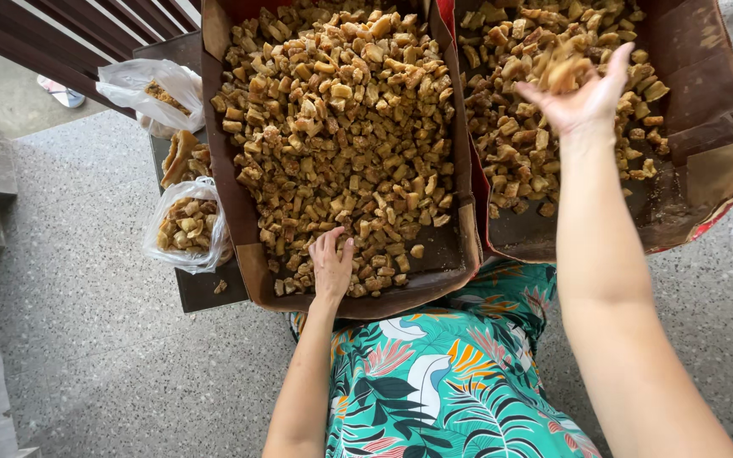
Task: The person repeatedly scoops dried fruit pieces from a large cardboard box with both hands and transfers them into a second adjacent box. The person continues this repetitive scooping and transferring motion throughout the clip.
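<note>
Two cardboard boxes lie in front of me, both filled with small golden-brown fried pieces. My left hand (331, 265) rests palm down on the pieces at the near edge of the left box (256, 271), fingers spread among them. My right hand (583, 95) is raised palm up over the right box (706, 144), fingers apart. A blurred clump of brown pieces (563, 72) is in the air just above its fingers. My lap in a green leaf-patterned dress (443, 373) lies below the boxes.
Two clear plastic bags with the same brown pieces, one at the upper left (150, 89) and one lower (187, 225), sit on a dark low table (205, 293) left of the boxes, with loose larger pieces (184, 157) between them. Speckled floor surrounds me; dark railing at the upper left.
</note>
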